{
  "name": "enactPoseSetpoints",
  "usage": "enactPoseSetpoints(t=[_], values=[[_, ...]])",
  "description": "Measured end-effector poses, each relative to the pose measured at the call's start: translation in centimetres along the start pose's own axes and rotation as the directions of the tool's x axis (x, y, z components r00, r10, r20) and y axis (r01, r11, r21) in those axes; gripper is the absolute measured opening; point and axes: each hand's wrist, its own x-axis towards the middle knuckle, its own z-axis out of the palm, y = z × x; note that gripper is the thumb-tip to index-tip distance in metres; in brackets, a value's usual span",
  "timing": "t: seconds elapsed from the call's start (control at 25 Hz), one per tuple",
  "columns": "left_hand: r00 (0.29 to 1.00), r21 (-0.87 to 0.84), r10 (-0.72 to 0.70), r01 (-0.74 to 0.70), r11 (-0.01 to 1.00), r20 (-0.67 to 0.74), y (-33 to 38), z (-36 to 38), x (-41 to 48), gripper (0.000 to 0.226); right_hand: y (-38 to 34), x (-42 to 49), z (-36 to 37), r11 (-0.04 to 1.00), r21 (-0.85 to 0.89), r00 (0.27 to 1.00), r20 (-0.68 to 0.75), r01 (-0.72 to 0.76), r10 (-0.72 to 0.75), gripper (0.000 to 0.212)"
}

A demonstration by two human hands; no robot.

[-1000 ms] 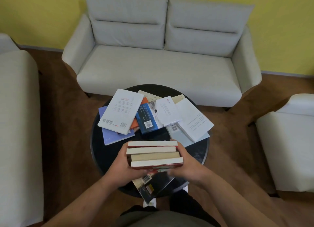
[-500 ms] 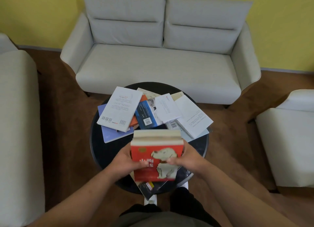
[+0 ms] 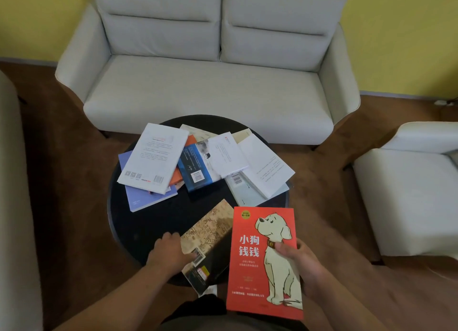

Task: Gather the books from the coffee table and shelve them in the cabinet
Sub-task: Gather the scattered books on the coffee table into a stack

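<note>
A round black coffee table [image 3: 153, 221] holds several scattered books: a white one [image 3: 153, 157] lying on a purple one [image 3: 143, 199], an orange one [image 3: 178, 177], a blue one [image 3: 195, 169] and white ones [image 3: 265, 167] at the right. A dark book with an old-map cover [image 3: 210, 234] lies at the table's near edge, overhanging it. My left hand [image 3: 166, 251] grips its left edge, thumb on the cover by the barcode. My right hand [image 3: 307, 266] holds a red book with a dog drawing [image 3: 255, 256] face up, off the table's right side. Anything under the red book is hidden.
A grey two-seat sofa [image 3: 208, 90] stands behind the table against a yellow wall. A white armchair [image 3: 409, 187] is at the right and another pale seat [image 3: 14, 206] at the left. Brown floor surrounds the table. No cabinet is in view.
The stack I held on edge with both hands was tipped flat, red cover up, and moved right in my right hand alone. My left hand let go and took the map-covered book.
</note>
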Motion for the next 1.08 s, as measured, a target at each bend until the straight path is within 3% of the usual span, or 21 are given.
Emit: enactPoseSetpoints(t=[0.12,0.28,0.36,0.52,0.6,0.68,0.76,0.84,0.92,1.0,1.08], values=[[0.998,-0.022,0.019,-0.02,1.0,-0.053,-0.1,1.3,0.7,0.07,0.4,0.1,-0.6,0.999,0.049,0.998,-0.06,0.003,0.0,0.078],[0.999,0.076,0.007,-0.01,0.997,0.051,-0.3,0.4,1.5,0.063,0.4,0.3,-1.0,0.995,0.1,0.998,-0.064,-0.017,0.024,0.064],[0.997,0.151,0.036,-0.045,0.988,0.064,-0.3,-0.4,1.9,0.06,-0.1,0.3,-0.9,0.996,0.086,0.998,-0.059,-0.021,0.026,0.069],[0.972,0.408,0.206,-0.143,0.902,-0.114,0.1,-3.3,2.9,0.058,-1.8,0.4,-0.2,0.999,-0.039,1.0,0.009,-0.006,0.006,0.073],[0.951,0.302,0.19,-0.112,0.947,-0.243,-0.3,-3.4,3.2,0.065,-2.6,0.9,0.3,0.992,-0.123,0.999,0.053,-0.002,0.008,0.074],[0.959,-0.055,-0.019,0.003,0.998,-0.282,-1.3,-2.5,2.6,0.07,-3.3,1.6,1.3,0.985,-0.174,0.997,0.073,0.0,0.013,0.075],[0.977,-0.319,-0.129,0.07,0.945,-0.168,-2.6,-0.5,1.7,0.068,-3.9,2.3,2.7,0.98,-0.197,0.998,0.07,0.016,-0.003,0.068],[0.986,-0.432,-0.147,0.099,0.896,-0.079,-3.5,1.6,0.6,0.055,-4.1,2.9,3.8,0.987,-0.163,0.999,0.051,0.017,-0.009,0.067],[0.981,-0.437,-0.194,0.173,0.883,-0.004,-3.5,2.2,0.2,0.041,-3.7,3.3,4.4,0.997,-0.07,0.998,0.055,-0.006,0.01,0.069],[0.975,-0.32,-0.223,0.216,0.923,0.016,-2.6,1.2,0.4,0.045,-2.9,3.3,4.6,0.999,0.016,0.998,0.055,-0.032,0.031,0.062],[0.987,-0.144,-0.071,0.05,0.988,-0.143,-2.0,-0.4,1.4,0.064,-1.7,3.1,4.3,0.997,0.055,0.998,0.049,-0.052,0.049,0.055]])
